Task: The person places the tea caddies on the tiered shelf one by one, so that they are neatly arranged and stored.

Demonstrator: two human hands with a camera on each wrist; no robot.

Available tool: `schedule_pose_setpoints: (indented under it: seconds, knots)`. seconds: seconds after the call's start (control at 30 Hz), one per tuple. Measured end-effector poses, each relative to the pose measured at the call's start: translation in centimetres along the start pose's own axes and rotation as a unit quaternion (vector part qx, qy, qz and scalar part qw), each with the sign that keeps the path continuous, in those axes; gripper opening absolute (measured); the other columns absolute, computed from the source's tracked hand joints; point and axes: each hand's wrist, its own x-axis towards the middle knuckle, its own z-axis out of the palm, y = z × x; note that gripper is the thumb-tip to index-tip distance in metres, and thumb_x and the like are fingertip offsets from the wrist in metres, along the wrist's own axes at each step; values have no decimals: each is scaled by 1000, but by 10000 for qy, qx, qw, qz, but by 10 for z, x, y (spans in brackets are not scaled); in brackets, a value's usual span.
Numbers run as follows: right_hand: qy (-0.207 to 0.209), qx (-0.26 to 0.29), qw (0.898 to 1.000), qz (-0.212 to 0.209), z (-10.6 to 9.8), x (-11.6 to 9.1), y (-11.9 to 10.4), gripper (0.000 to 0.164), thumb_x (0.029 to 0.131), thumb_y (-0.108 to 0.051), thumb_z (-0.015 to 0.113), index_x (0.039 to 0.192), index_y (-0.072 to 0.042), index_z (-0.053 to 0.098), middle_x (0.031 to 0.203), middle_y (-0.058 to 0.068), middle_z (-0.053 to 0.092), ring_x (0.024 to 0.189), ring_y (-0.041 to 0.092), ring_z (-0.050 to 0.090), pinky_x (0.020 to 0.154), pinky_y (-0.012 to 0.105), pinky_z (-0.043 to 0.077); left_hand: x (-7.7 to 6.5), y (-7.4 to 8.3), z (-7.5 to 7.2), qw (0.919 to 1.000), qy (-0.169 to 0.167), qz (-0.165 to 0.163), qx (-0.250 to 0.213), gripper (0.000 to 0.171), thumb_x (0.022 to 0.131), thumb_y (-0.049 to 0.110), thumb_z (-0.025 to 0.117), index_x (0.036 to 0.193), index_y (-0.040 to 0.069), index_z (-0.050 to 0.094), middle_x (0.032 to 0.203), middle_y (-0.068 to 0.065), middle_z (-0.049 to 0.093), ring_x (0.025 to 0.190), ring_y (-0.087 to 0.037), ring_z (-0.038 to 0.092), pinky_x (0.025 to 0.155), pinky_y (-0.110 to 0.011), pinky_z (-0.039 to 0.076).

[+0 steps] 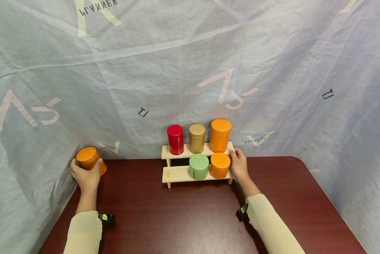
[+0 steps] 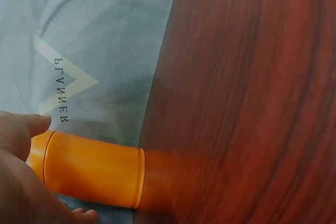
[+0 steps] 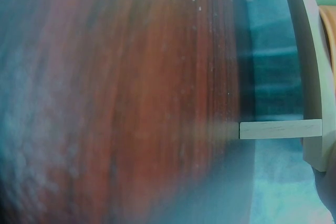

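Observation:
At the back left corner of the table, my left hand [image 1: 87, 179] holds a tall orange tin [image 2: 97, 170] with a lid, thumb on one side and fingers on the other. Its base meets the tabletop in the left wrist view. My right hand [image 1: 239, 166] grips the right end of a two-step wooden display stand [image 1: 177, 173]; its fingertips are partly hidden. The upper step bears a red tin [image 1: 176, 141], a gold tin [image 1: 196, 139] and a large orange tin [image 1: 220, 137]. On the lower step sit a short green tin [image 1: 199, 167] and a short orange tin [image 1: 220, 166].
The stand is at the back of a dark red wooden table [image 1: 177, 218]. A grey printed cloth [image 1: 164, 81] hangs behind the table and along both sides. Each wrist wears a small black camera, such as the left wrist camera [image 1: 108, 220].

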Motion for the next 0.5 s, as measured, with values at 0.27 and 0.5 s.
schedule_pose_setpoints:
  seconds: [0.27, 0.5]
  knots:
    - [150, 0, 9999, -80, 0, 3, 6, 24, 110, -26, 57, 117, -3, 59, 84, -7, 57, 74, 4, 59, 68, 17, 54, 9, -2, 5, 9995, 55, -218, -214, 96, 94, 37, 79, 162, 10, 17, 168, -24, 23, 158, -39, 26, 133, -51, 21]
    - [114, -26, 9999, -90, 1, 2, 4, 24, 110, -26, 57, 116, -3, 59, 82, -9, 56, 74, 4, 57, 68, 17, 52, 18, -9, 11, 9996, 180, -179, -83, 100, 94, 32, 80, 167, 8, 16, 170, -25, 22, 159, -39, 23, 135, -48, 19]
